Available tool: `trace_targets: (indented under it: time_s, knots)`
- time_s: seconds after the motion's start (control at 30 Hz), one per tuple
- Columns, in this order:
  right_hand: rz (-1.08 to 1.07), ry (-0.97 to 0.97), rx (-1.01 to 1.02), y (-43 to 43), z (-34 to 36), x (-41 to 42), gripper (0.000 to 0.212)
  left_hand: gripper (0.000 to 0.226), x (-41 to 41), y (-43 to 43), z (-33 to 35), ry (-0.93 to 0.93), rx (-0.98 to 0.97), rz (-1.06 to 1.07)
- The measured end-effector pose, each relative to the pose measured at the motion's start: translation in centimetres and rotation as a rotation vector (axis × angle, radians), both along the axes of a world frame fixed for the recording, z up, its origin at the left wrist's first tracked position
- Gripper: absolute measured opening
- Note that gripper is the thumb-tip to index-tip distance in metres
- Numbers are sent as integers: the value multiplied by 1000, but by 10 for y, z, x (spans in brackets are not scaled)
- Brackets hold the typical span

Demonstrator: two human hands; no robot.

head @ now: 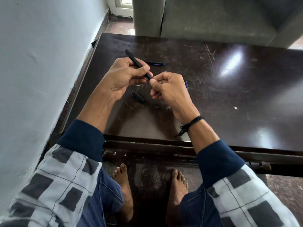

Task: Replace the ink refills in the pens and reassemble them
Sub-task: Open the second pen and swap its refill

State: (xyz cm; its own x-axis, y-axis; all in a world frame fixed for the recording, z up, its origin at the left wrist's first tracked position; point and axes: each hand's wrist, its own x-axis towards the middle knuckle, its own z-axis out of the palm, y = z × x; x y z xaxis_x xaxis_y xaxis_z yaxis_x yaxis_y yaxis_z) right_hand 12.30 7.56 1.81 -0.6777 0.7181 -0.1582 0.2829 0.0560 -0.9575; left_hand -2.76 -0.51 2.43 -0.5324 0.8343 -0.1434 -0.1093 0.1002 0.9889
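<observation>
Presently, my left hand (124,77) grips the pen barrel (132,58) steady so my right hand (168,87), fingers curled, pinches its tip end; refill not visible.

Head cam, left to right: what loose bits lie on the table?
Near black-and-blue cap → far black-and-blue cap → thin blue piece, partly hidden by the right hand. The pen held in the left hand overlaps the caps, so it is left out.
</observation>
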Motion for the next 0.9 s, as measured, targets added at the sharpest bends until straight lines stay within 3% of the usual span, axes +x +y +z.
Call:
trace_targets:
  time_s: [0.27, 0.43, 0.73, 0.8, 0.9]
  knots:
    - [-58, -29, 201, 3, -1, 1, 13, 7, -1, 2, -3, -80, 13, 131]
    - [-108, -55, 252, 4, -3, 1, 10, 3, 3, 4, -5, -76, 2, 89]
    - [-78, 92, -13, 5, -5, -1, 11, 1, -4, 0, 1, -41, 32, 69]
    - [-88, 10, 95, 5, -10, -2, 17, 3, -9, -1, 4, -68, 43, 149]
    - [-26, -188, 416, 1, -16, -3, 22, 5, -20, -4, 5, -109, 37, 294]
